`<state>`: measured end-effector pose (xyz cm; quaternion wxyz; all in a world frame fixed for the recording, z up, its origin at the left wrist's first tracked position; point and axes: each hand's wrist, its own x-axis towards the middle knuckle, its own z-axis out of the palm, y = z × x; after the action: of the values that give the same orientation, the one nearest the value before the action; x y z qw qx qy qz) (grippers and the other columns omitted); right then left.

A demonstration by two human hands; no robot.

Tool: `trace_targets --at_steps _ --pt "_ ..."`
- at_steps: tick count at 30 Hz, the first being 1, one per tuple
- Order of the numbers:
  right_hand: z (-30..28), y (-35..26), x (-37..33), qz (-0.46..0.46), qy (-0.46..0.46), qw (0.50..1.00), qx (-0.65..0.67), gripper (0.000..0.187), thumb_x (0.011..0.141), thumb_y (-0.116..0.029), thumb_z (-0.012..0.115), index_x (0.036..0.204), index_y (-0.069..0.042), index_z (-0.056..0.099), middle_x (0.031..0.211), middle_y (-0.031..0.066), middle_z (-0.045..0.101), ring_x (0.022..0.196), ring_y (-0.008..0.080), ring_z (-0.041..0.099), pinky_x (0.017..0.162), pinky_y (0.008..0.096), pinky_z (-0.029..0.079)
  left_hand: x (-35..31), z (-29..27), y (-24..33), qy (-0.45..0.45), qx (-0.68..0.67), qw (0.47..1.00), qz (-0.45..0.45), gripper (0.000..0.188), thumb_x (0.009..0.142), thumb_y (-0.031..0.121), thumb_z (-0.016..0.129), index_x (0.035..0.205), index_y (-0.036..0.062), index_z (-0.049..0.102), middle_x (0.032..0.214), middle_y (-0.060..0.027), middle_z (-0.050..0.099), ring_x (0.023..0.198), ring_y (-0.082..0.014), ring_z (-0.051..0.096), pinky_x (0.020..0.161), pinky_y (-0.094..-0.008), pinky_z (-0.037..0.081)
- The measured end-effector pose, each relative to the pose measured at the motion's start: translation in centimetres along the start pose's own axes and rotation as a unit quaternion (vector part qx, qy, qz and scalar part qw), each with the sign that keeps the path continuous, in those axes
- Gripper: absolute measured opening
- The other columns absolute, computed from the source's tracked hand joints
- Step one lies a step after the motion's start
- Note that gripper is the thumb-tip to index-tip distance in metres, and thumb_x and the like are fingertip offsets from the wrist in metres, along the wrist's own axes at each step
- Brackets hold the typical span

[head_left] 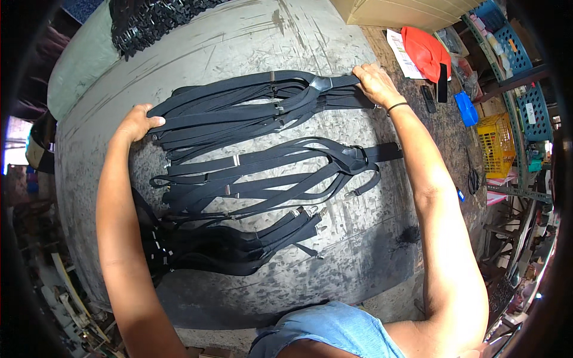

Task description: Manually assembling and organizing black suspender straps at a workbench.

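Both my arms reach out over a worn grey table. My left hand (138, 123) is closed on the left end of a bundle of black suspenders (233, 113), thumb on top. At the bundle's right end, my right hand (377, 86) grips the strap just past a dark leather joining patch (320, 83). The bundle stretches between my hands, with metal clips and sliders among the straps. Nearer to me lies a looser set of black suspenders (268, 173) with a ring-like joint at its right. Closest is another dark pile of suspenders (221, 244), clip ends pointing right.
A heap of black clips (155, 24) sits at the far left beside a pale sack (83, 77). Along the right are a red cloth (422, 51), a blue scoop-like piece (465, 108), scissors (473, 180), a yellow basket (495, 144) and shelves with blue baskets (533, 113). A cardboard box (394, 12) stands at the back.
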<state>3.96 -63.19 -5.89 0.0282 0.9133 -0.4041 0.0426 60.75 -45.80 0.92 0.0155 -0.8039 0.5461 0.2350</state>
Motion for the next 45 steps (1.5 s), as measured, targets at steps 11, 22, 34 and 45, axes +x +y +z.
trace_targets --at_steps 11,22,34,45 --pt "-1.1 -2.2 0.3 0.102 -0.155 0.98 0.067 0.07 0.081 -0.04 0.074 0.141 -0.015 0.048 0.14 0.0186 0.045 0.132 0.038 0.042 0.107 0.0501 0.039 -2.5 4.9 8.0 0.289 0.168 0.92 0.206 0.075 0.08 0.036 0.076 0.145 0.0142 0.044 0.15 -0.0167 0.041 0.139 -0.0362 0.037 0.108 -0.0548 0.034" --pt "2.9 -11.3 3.8 -0.068 0.046 0.992 0.096 0.085 0.081 -0.07 0.059 0.15 -0.023 0.039 0.154 0.0113 0.037 0.139 0.0379 0.035 0.114 0.0536 0.027 0.9 12.5 14.5 0.143 0.201 0.953 0.174 0.125 0.058 0.086 0.063 0.157 0.0238 0.02 0.162 -0.0136 0.021 0.15 -0.0391 0.012 0.115 -0.0683 0.006" --pt "3.8 -10.1 2.7 -0.097 0.031 0.988 0.115 0.085 0.082 -0.069 0.058 0.15 -0.022 0.038 0.149 0.0153 0.04 0.133 0.0412 0.04 0.11 0.0584 0.029 1.2 14.4 14.2 0.133 0.165 0.957 0.197 0.123 0.059 0.089 0.06 0.157 0.0259 0.022 0.16 -0.0147 0.026 0.149 -0.04 0.015 0.116 -0.0671 0.008" --pt "-1.3 -5.2 -11.1 0.061 0.098 0.968 0.221 0.025 0.093 -0.024 0.064 0.107 -0.003 0.068 0.106 0.0131 0.069 0.102 0.0328 0.062 0.091 0.0404 0.049 -17.9 14.7 11.1 0.257 -0.182 0.918 0.241 0.074 0.08 0.022 0.075 0.144 0.001 0.043 0.151 -0.0235 0.038 0.141 -0.0401 0.034 0.115 -0.0479 0.029"
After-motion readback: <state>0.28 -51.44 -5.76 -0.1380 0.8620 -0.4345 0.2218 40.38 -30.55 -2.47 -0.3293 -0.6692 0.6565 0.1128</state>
